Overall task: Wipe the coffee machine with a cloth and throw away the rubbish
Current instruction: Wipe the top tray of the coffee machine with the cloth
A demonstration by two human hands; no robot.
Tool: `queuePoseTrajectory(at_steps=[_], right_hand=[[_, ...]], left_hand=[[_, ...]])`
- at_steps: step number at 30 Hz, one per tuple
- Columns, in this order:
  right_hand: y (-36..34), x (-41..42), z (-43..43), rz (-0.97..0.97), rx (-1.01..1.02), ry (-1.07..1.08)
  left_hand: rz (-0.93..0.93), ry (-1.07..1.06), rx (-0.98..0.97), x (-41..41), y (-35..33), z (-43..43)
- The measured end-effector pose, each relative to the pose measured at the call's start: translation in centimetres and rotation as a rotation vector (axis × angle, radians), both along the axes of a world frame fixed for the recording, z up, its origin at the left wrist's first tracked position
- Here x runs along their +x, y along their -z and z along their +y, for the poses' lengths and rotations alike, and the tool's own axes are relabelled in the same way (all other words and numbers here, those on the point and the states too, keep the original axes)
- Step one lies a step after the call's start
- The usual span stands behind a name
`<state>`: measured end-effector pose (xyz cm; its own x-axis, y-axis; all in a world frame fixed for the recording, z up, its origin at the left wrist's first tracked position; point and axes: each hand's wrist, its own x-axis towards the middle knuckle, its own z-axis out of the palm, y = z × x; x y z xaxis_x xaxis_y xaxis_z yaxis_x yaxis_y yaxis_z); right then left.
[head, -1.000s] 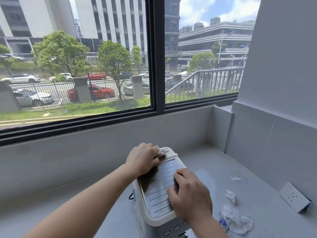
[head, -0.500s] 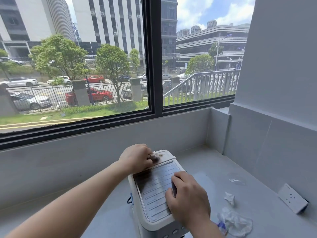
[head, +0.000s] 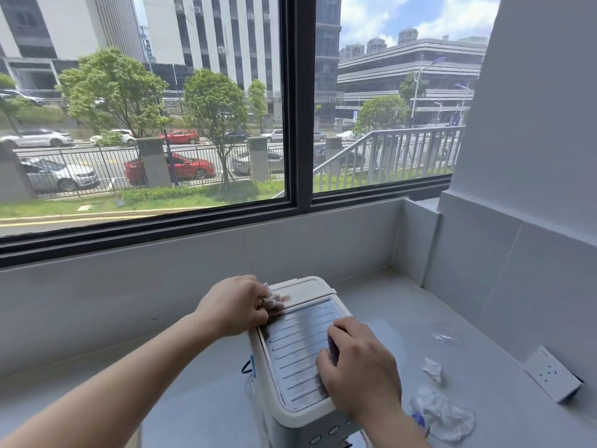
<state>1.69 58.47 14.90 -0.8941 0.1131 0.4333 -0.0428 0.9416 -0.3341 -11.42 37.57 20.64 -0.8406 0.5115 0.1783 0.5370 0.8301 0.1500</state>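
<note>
A white coffee machine [head: 300,412] with a ribbed metal top stands on the grey counter [head: 387,305] below the window. My left hand [head: 237,305] grips a small crumpled cloth [head: 274,300], stained brown, and presses it on the machine's back left top edge. My right hand [head: 358,363] rests on the right side of the ribbed top, fingers bent over its edge. Rubbish lies to the right of the machine: a small crumpled paper scrap [head: 433,370] and a crumpled clear plastic wrapper [head: 445,415].
A white wall socket [head: 552,378] sits on the right wall near the counter. A faint clear plastic piece [head: 447,334] lies farther back on the counter. The window wall runs along the back, and a corner pillar closes the right side.
My left hand with the cloth has slid a little to the left along the machine's back edge. My right hand stays on the top. The view has shifted slightly.
</note>
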Motion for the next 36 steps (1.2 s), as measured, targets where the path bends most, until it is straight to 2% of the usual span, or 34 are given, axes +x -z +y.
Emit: queuePoseTrajectory(at_steps=[3, 5, 7, 8, 10, 11, 12, 13, 15, 16, 17, 19, 22, 24, 26, 28, 30, 32, 34, 36], right_hand=[[-1.1, -1.1, 0.4, -0.049, 0.014, 0.003], [-2.3, -2.2, 0.2, -0.024, -0.124, -0.085], [-3.5, -3.4, -0.4, 0.0, -0.356, -0.281], [-3.9, -3.9, -0.3, -0.007, -0.457, -0.358], [-4.1, -4.4, 0.9, -0.014, -0.523, -0.393], [-3.8, -4.4, 1.8, -0.001, -0.477, -0.37], [-3.3, -4.2, 2.8, 0.03, -0.403, -0.329], [-2.8, -4.1, 3.5, 0.058, -0.317, -0.279], [-1.8, -4.1, 3.7, 0.033, -0.134, -0.249], [-1.5, -4.4, 3.6, -0.026, -0.045, -0.287], [-1.2, -5.1, 3.6, -0.102, 0.023, -0.324], [-1.2, -6.7, 3.9, -0.192, 0.022, -0.342], [-2.3, -10.0, 4.3, -0.212, -0.162, -0.221], [-2.4, -11.9, 3.2, -0.177, -0.102, -0.176], [-2.2, -12.9, 2.0, -0.086, -0.065, -0.251], [-2.4, -13.3, 1.1, -0.044, -0.125, -0.397], [-3.0, -13.6, 0.4, -0.16, -0.225, -0.536], [-3.5, -14.3, 0.1, -0.266, -0.153, -0.621], [-3.3, -14.9, 0.5, -0.26, -0.003, -0.648], [-3.1, -15.0, 2.1, -0.205, -0.044, -0.591]], left_hand=[[0.037, -0.066, 0.221, 0.8, -0.7, 2.1], [-0.05, -0.098, 0.572, 2.0, -1.7, 4.3], [-0.361, -0.041, 1.001, 3.8, -2.9, 6.9], [-0.538, -0.025, 1.134, 4.7, -3.4, 8.1], [-0.874, -0.002, 1.25, 6.4, -3.3, 8.9], [-0.949, 0.021, 1.262, 7.0, -2.9, 8.6], [-0.893, 0.054, 1.243, 7.4, -2.1, 7.9], [-0.696, 0.121, 1.136, 7.7, -0.9, 6.8], [-0.165, 0.185, 0.746, 8.2, 2.2, 4.6], [0.002, 0.198, 0.546, 8.3, 3.7, 4.0], [0.049, 0.18, 0.378, 8.6, 4.9, 3.6], [-0.032, 0.079, 0.211, 9.0, 6.2, 3.6], [-0.065, -0.02, 0.091, 8.5, 6.1, 4.2], [-0.075, -0.043, 0.036, 8.5, 5.9, 4.2], [-0.082, -0.052, 0.01, 8.6, 5.9, 4.2], [-0.075, -0.055, 0.011, 8.7, 5.8, 4.1], [-0.04, -0.052, 0.028, 8.6, 5.7, 4.1], [-0.01, -0.037, 0.034, 8.6, 5.8, 4.0], [-0.01, -0.036, 0.047, 8.7, 5.7, 4.0], [-0.028, -0.043, 0.048, 8.7, 5.7, 4.0]])
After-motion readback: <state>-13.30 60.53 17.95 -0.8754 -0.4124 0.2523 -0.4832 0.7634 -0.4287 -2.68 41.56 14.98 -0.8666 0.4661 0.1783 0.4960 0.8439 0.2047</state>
